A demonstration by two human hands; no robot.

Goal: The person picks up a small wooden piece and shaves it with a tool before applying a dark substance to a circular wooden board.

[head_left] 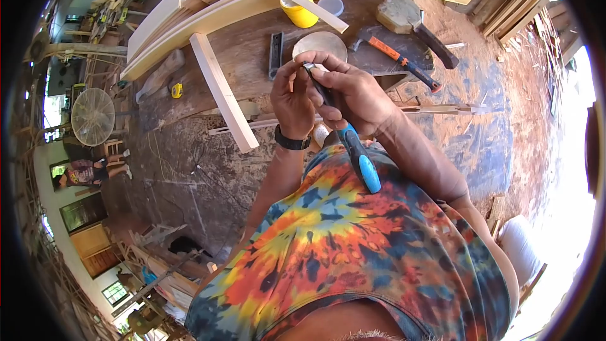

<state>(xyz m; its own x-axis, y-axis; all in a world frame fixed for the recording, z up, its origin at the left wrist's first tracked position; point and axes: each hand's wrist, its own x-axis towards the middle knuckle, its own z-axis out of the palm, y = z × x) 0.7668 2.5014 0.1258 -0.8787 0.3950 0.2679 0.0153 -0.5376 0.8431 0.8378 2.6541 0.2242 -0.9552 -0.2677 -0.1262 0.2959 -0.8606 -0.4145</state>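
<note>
My right hand [356, 91] grips a hand tool with a blue-and-black handle [361, 163] by its dark upper part. The handle hangs down against my tie-dyed shirt, and the small tip shows between my fingers; its exact kind is hidden. My left hand [293, 104], with a black watch on the wrist, has its fingers curled round the tip end, touching the tool beside my right fingertips. Just beyond my hands lies a pale round disc [320, 46], partly covered by them. A claw hammer [398, 55] with an orange-and-black handle rests to the right.
On the bench [189, 101] stand a yellow tub [299, 9] with a flat stick across it, a white lid [330, 5], a wooden mallet [401, 16] and a tape measure [177, 90]. Long boards [252, 6] span the back. A wood strip [224, 91] sticks out toward me. Another person [82, 172] is far left.
</note>
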